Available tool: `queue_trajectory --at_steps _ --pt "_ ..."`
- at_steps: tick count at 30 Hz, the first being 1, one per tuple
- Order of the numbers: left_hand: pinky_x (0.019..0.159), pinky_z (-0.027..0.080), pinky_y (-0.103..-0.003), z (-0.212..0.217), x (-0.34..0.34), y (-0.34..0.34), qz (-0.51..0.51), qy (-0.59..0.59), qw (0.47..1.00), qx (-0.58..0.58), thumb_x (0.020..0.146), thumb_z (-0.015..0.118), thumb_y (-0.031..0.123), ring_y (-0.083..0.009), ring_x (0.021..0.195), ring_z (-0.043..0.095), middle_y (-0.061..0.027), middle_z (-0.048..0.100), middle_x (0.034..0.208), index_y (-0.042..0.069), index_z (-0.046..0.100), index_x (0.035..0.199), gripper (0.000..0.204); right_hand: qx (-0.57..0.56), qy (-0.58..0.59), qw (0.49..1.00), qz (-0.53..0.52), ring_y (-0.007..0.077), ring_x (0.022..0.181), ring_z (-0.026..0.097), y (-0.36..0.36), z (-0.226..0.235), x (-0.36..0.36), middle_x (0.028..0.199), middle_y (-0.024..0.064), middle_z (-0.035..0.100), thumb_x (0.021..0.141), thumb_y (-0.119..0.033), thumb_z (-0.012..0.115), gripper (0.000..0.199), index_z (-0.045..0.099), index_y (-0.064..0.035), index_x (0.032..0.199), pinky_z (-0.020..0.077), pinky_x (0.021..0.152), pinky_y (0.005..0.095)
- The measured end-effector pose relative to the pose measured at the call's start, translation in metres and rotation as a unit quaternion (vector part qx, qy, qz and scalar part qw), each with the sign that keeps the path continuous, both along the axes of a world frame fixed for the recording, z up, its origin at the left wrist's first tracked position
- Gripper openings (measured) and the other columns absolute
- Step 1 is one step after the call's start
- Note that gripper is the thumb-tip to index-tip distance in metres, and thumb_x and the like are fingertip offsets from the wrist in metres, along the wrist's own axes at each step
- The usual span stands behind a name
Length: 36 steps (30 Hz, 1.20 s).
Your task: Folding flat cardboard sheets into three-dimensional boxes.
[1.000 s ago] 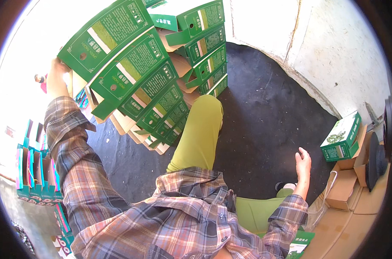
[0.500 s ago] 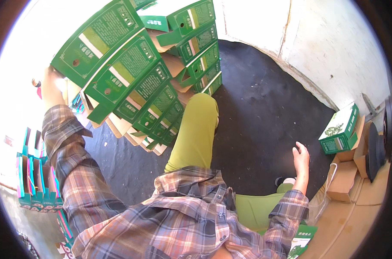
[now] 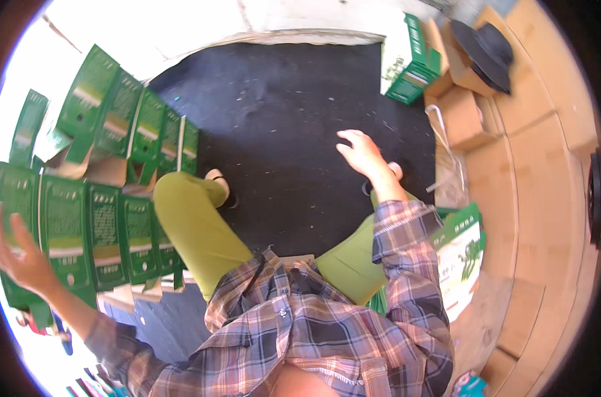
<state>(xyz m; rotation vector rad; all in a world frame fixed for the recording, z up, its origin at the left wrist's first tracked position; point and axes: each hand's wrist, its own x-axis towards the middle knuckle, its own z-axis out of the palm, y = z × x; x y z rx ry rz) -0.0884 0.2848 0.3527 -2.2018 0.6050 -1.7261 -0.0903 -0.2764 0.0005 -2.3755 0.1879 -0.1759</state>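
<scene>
At the far left, my left hand (image 3: 24,261) has its fingers spread beside the end of a row of green cartons (image 3: 103,225). It overlaps the printed face of the endmost carton; whether it touches cannot be told. Behind that row stands a second row of green cartons (image 3: 118,119), some with flaps sticking out. My right hand (image 3: 366,157) hangs over the dark floor between my knees and the right side, fingers apart and bent, holding nothing. A green-and-white carton (image 3: 460,261) lies beside my right thigh, partly hidden by my sleeve.
Another green-and-white box (image 3: 409,63) stands at the far right beside open brown cartons (image 3: 462,116). A black hat (image 3: 482,53) rests there. Large brown cartons (image 3: 545,198) line the right side. The black floor (image 3: 280,132) reaches to a pale wall (image 3: 300,16).
My view has swung to the right, so the carton rows now appear farther left. My left hand's fingers now show spread at the row's end. My right hand has reached forward, still holding nothing.
</scene>
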Motion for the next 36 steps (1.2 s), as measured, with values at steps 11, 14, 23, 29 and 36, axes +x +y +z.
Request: queue_trajectory --at_steps 11,14,23,29,36 --pt "0.106 0.029 -0.053 -0.253 0.06 -0.228 -0.234 0.504 0.831 0.016 0.075 0.071 0.009 -0.0284 0.116 0.051 -0.0056 0.057 0.113 0.009 0.065 0.107 0.033 0.203 -0.139 0.95 -0.194 0.0216 0.106 0.06 -0.072 0.042 -0.106 0.114 0.0122 0.065 0.088 -0.015 0.063 0.033 0.062 -0.0059 0.12 0.0475 0.092 0.0332" --pt "0.106 0.031 -0.052 -0.304 0.064 -0.251 -0.253 0.586 0.769 0.038 0.077 0.071 0.011 -0.0272 0.109 0.053 -0.0061 0.057 0.11 0.01 0.065 0.11 0.034 0.204 -0.138 0.921 -0.303 0.0147 0.101 0.06 -0.094 0.025 -0.183 0.115 0.0063 0.065 0.092 -0.013 0.06 0.03 0.062 -0.0064 0.121 0.0487 0.086 0.0294" --pt "0.081 0.049 -0.039 -0.358 0.068 -0.271 -0.257 0.756 0.6 0.056 0.077 0.072 0.012 -0.0303 0.091 0.061 -0.0122 0.062 0.1 0.006 0.06 0.119 0.044 0.351 0.097 0.689 -0.627 0.0157 0.078 0.059 -0.026 -0.158 -0.436 0.087 0.0025 0.062 0.087 -0.025 0.062 0.024 0.065 -0.007 0.104 0.0497 0.063 0.0359" --pt "0.08 0.05 -0.039 -0.363 0.066 -0.268 -0.218 0.796 0.56 0.079 0.078 0.071 0.011 -0.0298 0.09 0.061 -0.0136 0.061 0.1 0.006 0.058 0.124 0.048 0.518 0.157 0.491 -0.683 0.0264 0.089 0.06 0.072 -0.218 -0.504 0.101 0.0057 0.059 0.089 -0.028 0.056 0.025 0.057 -0.0102 0.107 0.0478 0.074 0.0476" --pt "0.079 0.05 -0.038 -0.368 0.066 -0.269 -0.187 0.809 0.55 0.087 0.078 0.071 0.012 -0.0291 0.089 0.061 -0.0134 0.061 0.099 0.007 0.057 0.125 0.05 0.622 -0.049 0.284 -0.728 0.0273 0.086 0.059 0.094 -0.253 -0.524 0.102 0.0098 0.057 0.093 -0.034 0.053 0.031 0.05 -0.0094 0.112 0.0492 0.073 0.0486"
